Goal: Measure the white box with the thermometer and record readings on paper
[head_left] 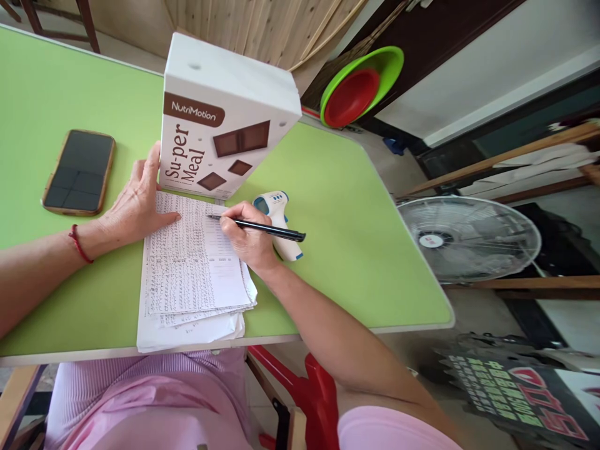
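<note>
My right hand is closed around a black pen, its tip at the upper part of a sheet densely covered in handwriting. That sheet lies on top of a small stack of papers, whose lower edges are uneven. My left hand rests spread at the papers' upper left, thumb stretched over the page. Its other fingers lie against the left edge of a white NutriMotion box and are partly hidden. The box stands upright just beyond the papers. Beside my right hand lies a white and blue infrared thermometer.
A phone in a brown case lies left on the green table. Past the table's right edge stands a fan. Green and red basins are at the back, and a red plastic stool is below the front edge.
</note>
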### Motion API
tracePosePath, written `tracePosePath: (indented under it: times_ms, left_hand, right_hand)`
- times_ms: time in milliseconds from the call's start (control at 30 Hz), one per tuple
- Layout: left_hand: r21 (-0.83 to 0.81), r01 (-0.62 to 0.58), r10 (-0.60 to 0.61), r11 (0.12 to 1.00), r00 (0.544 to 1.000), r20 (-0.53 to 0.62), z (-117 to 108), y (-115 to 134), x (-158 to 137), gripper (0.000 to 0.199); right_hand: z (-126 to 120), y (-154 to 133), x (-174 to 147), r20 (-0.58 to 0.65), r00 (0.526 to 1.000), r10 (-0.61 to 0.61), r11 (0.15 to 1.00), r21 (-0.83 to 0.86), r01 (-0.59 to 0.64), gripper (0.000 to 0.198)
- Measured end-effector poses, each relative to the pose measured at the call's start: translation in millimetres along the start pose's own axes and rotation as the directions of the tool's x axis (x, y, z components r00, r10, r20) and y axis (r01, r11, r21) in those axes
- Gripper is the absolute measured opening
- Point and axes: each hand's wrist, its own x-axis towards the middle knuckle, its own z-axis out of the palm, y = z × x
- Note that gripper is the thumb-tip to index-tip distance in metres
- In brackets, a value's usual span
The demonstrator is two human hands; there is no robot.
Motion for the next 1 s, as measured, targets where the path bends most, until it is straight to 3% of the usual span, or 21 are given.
tracePosePath:
  times_ms: [767, 1000]
  left_hand:
    - [0.000, -0.020, 0.020, 1.000, 1.000, 0.005, -0.2, -5.6, 0.6, 0.109]
    - [0.003, 0.033, -0.033, 0.999, 0.999, 0.025, -0.6, -2.2, 1.0, 0.111]
  right_hand:
    - [0.3, 4.6, 0.3, -0.032, 0.999, -0.044, 0.998, -0.055, 0.042, 0.011]
    - [0.7, 6.4, 0.1, -0.083, 0.993, -0.080, 0.994, -0.078, 0.074, 0.010]
